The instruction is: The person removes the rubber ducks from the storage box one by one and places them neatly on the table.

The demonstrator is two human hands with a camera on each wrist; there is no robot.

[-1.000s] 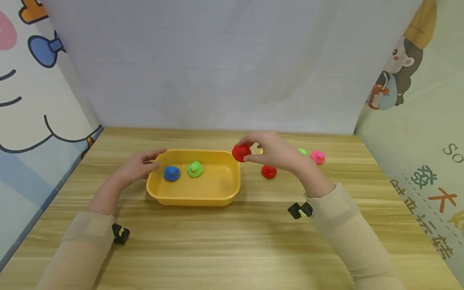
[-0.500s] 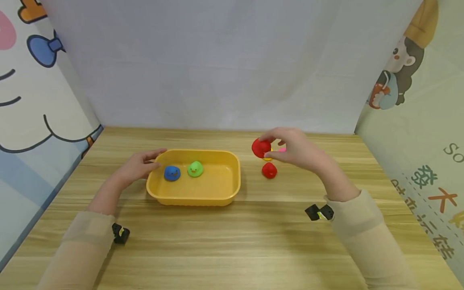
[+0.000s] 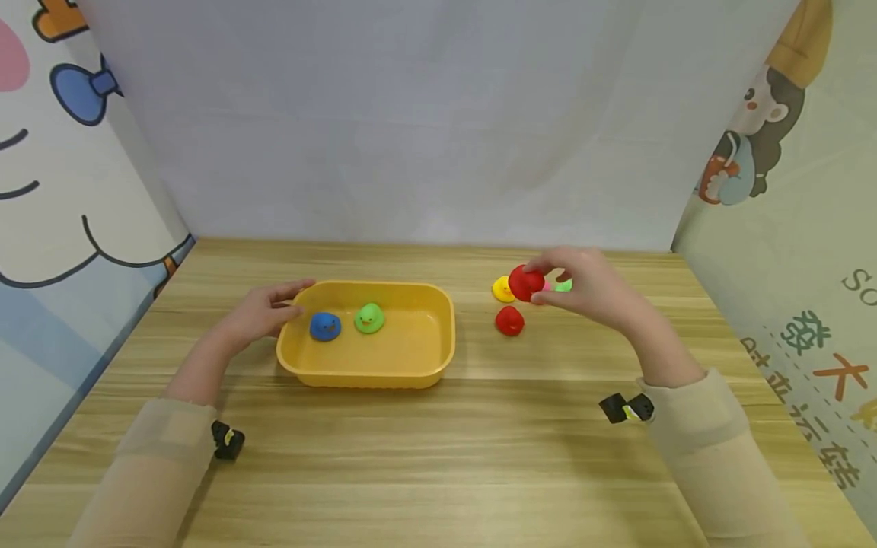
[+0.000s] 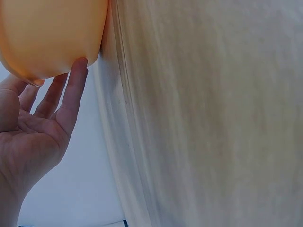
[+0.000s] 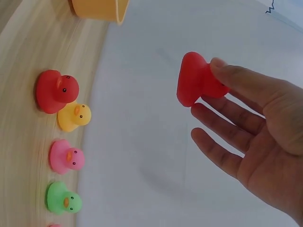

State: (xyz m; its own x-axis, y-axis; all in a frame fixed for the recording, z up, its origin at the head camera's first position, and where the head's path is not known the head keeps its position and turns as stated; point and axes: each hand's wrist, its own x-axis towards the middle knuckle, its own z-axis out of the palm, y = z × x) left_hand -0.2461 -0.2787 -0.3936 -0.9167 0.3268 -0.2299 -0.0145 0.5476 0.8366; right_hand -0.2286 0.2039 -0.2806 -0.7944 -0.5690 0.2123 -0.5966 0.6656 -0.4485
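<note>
A red rubber duck (image 3: 525, 283) is pinched between the thumb and fingers of my right hand (image 3: 582, 285), raised above the table. In the right wrist view, the red duck (image 5: 191, 80) hangs by its head, flat base turned away from the palm. My left hand (image 3: 260, 316) rests at the left end of a yellow plastic basin (image 3: 366, 380). The left wrist view shows its extended fingers (image 4: 73, 94) touching the basin's outer wall (image 4: 57, 33). Inside the basin sit a blue duck (image 3: 325, 327) and a green duck (image 3: 369, 319).
Right of the basin, another red duck (image 3: 510, 321) stands in front of a yellow duck (image 3: 503, 288). A pink duck (image 5: 66, 156) and a green duck (image 5: 62, 197) follow in the row, partly behind my right hand in the head view. A pale curtain (image 3: 411, 129) hangs behind the table.
My right hand has carried the red duck rightward, from the basin's right rim to above the loose ducks, uncovering the yellow one. My left hand and the basin stay in place.
</note>
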